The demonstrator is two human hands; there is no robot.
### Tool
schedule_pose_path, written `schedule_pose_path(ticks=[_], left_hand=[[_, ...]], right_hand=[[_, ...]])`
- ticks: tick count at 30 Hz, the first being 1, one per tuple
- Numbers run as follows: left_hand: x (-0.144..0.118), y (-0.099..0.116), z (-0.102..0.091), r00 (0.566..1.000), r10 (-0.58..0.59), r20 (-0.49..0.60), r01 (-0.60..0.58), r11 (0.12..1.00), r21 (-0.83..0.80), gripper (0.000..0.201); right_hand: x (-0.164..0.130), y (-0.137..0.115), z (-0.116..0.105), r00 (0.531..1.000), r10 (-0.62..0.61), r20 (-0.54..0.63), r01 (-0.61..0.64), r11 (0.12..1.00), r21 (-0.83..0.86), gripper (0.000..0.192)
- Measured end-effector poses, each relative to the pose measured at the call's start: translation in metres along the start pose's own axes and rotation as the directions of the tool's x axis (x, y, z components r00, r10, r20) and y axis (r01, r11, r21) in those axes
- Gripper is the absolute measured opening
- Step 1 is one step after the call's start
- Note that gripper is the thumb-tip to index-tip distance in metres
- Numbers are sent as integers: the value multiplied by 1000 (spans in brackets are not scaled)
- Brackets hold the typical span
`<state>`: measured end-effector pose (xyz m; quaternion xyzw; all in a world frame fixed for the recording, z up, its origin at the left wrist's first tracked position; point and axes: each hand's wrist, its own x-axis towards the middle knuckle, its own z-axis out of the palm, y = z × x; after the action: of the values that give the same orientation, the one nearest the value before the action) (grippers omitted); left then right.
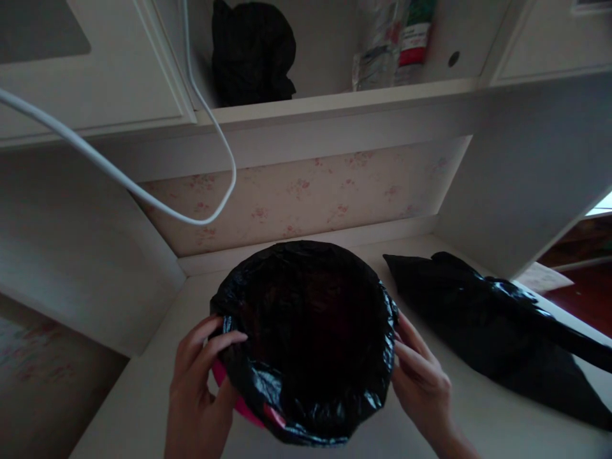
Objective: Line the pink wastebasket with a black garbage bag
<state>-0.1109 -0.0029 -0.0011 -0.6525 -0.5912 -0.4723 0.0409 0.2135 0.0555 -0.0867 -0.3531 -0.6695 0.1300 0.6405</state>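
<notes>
A pink bin point(243, 411) stands on the white surface with a black bin liner point(306, 414) spread inside it and folded over its rim. On the left side, my left hand point(203, 376) grips the liner at the rim, its fingers bent over the edge. Opposite it, my right hand point(421, 376) presses the liner against the rim from outside, fingers curled and their tips partly hidden. The liner hides most of the bin; a little pink shows at the lower left and through a small gap at the front.
More black plastic bags point(488, 325) lie on the surface to the right. A white cable point(191, 220) hangs in a loop at the left. On the shelf above are a dark bundle point(253, 51) and bottles point(377, 57). Side panels flank the surface.
</notes>
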Motion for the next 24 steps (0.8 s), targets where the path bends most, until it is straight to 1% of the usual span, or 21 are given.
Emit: schedule_pose_path(ticks=[2, 3, 5, 7, 9, 10, 12, 15, 17, 19, 21, 24], left_hand=[[-1, 2, 1, 1000, -16, 9, 16, 1000, -5, 18], [-2, 2, 2, 1000, -20, 9, 20, 1000, -5, 18], [-1, 4, 2, 1000, -26, 6, 26, 1000, 16, 18], [0, 7, 1, 999, -37, -2, 37, 998, 42, 18], [2, 11, 1, 999, -53, -10, 53, 998, 40, 16], [3, 12, 1, 998, -62, -19, 63, 998, 32, 16], [3, 13, 2, 997, -75, -25, 75, 997, 13, 16], [0, 13, 3, 992, -122, -43, 120, 992, -47, 16], [-1, 13, 3, 989, -147, -31, 144, 985, -92, 16], [0, 15, 2, 989, -149, -26, 144, 982, -122, 14], [3, 18, 0, 986, -163, -28, 157, 976, -151, 13], [12, 19, -2, 965, -259, -42, 244, 945, -217, 17]], right_hand=[[2, 0, -1, 997, 37, -62, -37, 999, 3, 27], [2, 0, -1, 994, 69, -87, -66, 997, 36, 22], [2, 1, -2, 978, 169, -120, -150, 976, 155, 15], [5, -1, -1, 950, 277, -145, -228, 930, 288, 10], [15, -6, 1, 918, 353, -181, -263, 883, 388, 4], [22, -9, 3, 899, 385, -211, -269, 863, 428, 4], [37, -14, 6, 852, 456, -256, -277, 809, 518, 11], [59, -16, 11, 781, 562, -273, -301, 721, 624, 23], [70, -11, 13, 745, 612, -265, -343, 693, 634, 33], [82, -2, 13, 736, 639, -222, -414, 685, 599, 40], [96, 7, 12, 750, 642, -160, -472, 688, 551, 44], [125, 15, 8, 777, 621, -104, -493, 703, 512, 44]])
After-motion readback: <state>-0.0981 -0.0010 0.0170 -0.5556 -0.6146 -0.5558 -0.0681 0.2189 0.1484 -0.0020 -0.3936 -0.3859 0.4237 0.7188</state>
